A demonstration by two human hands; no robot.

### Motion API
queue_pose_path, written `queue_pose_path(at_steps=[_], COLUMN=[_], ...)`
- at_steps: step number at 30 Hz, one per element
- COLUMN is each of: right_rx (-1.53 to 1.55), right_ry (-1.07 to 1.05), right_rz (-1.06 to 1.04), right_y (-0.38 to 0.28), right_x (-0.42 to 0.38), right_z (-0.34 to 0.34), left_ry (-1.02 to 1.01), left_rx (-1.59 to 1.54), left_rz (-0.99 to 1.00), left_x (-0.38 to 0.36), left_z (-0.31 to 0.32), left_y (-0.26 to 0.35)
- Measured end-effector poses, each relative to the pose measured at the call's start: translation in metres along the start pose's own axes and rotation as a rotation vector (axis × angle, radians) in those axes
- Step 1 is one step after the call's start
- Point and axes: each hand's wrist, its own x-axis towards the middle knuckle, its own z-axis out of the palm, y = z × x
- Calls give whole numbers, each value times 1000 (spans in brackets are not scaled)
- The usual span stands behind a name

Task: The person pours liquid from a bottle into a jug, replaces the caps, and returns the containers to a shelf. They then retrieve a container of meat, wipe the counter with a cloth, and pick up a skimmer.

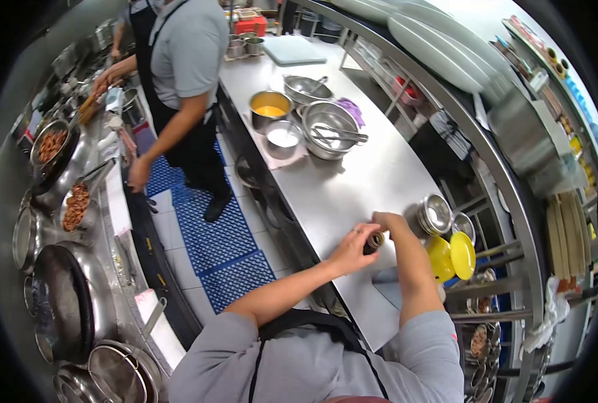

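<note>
Stacked metal bowls (435, 213) and yellow bowls (451, 258) crowd the steel counter (373, 168) just beyond the right hand (388, 220), while a pot of yellow liquid (271, 107) and a large metal bowl (330, 129) stand farther up. The small dark bottle (374, 242), its round top facing up, is over the near part of the counter, the left hand (354, 246) curled around its side, the right hand bent close beside it, its grip unclear

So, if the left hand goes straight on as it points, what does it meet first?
The left hand would first meet the dark bottle, which it seems to hold; beyond, probably the right forearm, though depth is unclear.
</note>
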Motion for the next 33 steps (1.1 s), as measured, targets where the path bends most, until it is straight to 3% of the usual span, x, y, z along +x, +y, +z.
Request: queue_pose_path(at_steps=[3, 6, 10, 11, 12, 14, 16, 20, 24, 27, 33], right_rx=[228, 333, 180, 188, 168, 537, 720, 355, 263, 215, 176], right_ry=[214, 327, 420, 435, 394, 436, 430, 561, 620, 667, 769], right_rz=[87, 104, 98, 97, 44, -217, -299, -581, -592, -572, -602], right_y=[-10, 2, 13, -19, -3, 26, 6, -14, -25, -27, -20], right_x=[-21, 7, 17, -43, -28, -28, -107, -198, -221, -229, -240], right_z=[9, 29, 30, 2, -10, -35, -66, -53, -15, 6, 27], left_ry=[-31, -48, -88, -62, -44, -47, -72, 45, 6, 115, 195], left_rx=[-25, -49, -37, -48, -57, -64, -48, -58, 42, 99, 123], left_rz=[-9, -58, -94, -65, -36, -20, -44, -86, -134, -55, -84], left_x=[1, 1, 1, 1, 1, -2, -2, -7, -11, -18, -24], left_z=[-2, -2, -4, -3, -1, 5, 4, 19, 32, 42, 53], left_y=[-5, -4, -3, -5, -10, -10, -4, 7, 9, 17, 23])
